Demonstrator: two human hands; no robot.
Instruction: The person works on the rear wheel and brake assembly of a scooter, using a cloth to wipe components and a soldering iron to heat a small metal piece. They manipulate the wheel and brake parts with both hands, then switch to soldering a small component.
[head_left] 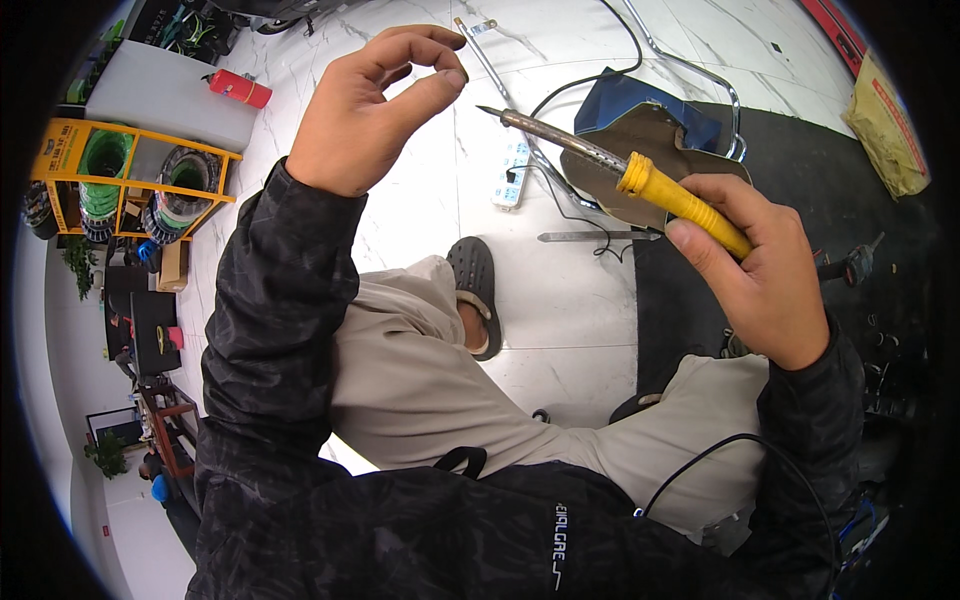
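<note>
My right hand [765, 275] grips the yellow handle of a soldering iron [560, 140], whose pointed metal tip angles up-left toward my left hand [385, 115], without touching it. My left hand is raised at upper middle, thumb and forefinger pinched together; anything between them is too small to make out. Below the iron, a white power strip [510, 195] with a black plug lies on the tiles, near bent chrome tubes [730, 100], a flat metal bar [585, 236] and a blue and brown folded sheet or bag [630, 105].
A dark mat [690, 310] covers the right floor, with tools [855, 262] and a tan sack [880, 130]. At left stand a yellow tire rack [140, 180], a red extinguisher [240, 88] and dark furniture [150, 320]. A person [170, 500] is at lower left. My feet rest on the floor.
</note>
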